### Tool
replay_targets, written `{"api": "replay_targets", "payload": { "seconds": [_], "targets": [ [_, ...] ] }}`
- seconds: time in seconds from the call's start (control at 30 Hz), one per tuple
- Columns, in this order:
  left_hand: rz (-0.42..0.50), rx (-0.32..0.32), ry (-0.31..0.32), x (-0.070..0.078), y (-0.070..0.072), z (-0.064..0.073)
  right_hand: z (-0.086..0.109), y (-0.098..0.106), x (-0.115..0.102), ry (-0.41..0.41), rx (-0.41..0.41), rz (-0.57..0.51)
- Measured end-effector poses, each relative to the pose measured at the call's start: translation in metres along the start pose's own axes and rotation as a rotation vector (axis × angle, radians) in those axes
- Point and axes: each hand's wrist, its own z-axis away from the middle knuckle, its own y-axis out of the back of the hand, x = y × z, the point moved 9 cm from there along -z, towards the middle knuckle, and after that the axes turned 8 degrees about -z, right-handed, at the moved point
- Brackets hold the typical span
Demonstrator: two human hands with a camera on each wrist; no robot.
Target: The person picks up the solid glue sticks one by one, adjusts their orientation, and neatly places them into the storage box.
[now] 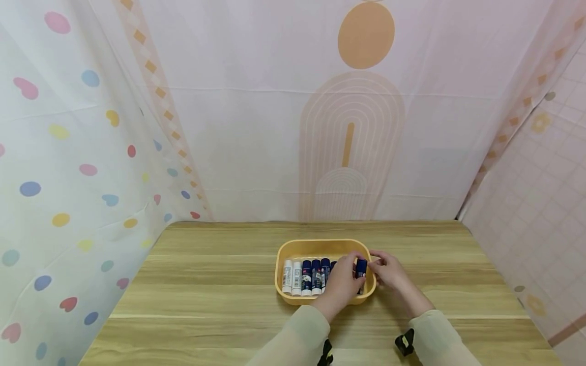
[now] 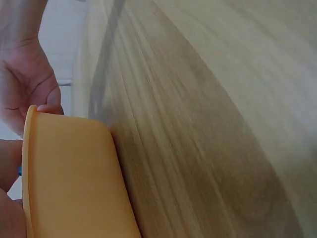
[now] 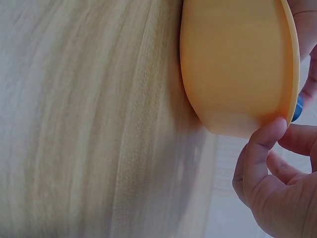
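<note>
A yellow plastic basket point(image 1: 322, 248) holds a row of glue sticks, white ones point(image 1: 287, 278) at its left end and navy-capped ones point(image 1: 316, 277) beside them. My left hand point(image 1: 340, 283) reaches over the near rim and pinches a navy-capped glue stick point(image 1: 361, 267) between thumb and fingers at the right end of the row. Part of the row is hidden behind this hand. At the basket's right side my right hand point(image 1: 390, 270) pinches the rim; in the right wrist view its thumb and finger point(image 3: 265, 139) meet at the rim's corner.
The basket stands on a wood-grain table point(image 1: 206, 284). Behind the table hangs a pale patterned curtain point(image 1: 238, 142), with a dotted one point(image 1: 68, 168) on the left and a checked one point(image 1: 540, 203) on the right. Dark straps point(image 1: 405, 342) show near both wrists.
</note>
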Motion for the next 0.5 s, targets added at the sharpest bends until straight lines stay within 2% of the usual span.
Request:
{"api": "replay_targets", "payload": {
  "seconds": [0.2,0.5],
  "targets": [
    [-0.236,0.052,-0.002,0.0,0.002,-0.003,-0.002,0.001,0.001,-0.004,0.006,0.007],
    [-0.419,0.034,0.007,-0.006,-0.003,-0.013,-0.003,0.003,0.003,-0.009,0.017,0.006]
  ]
}}
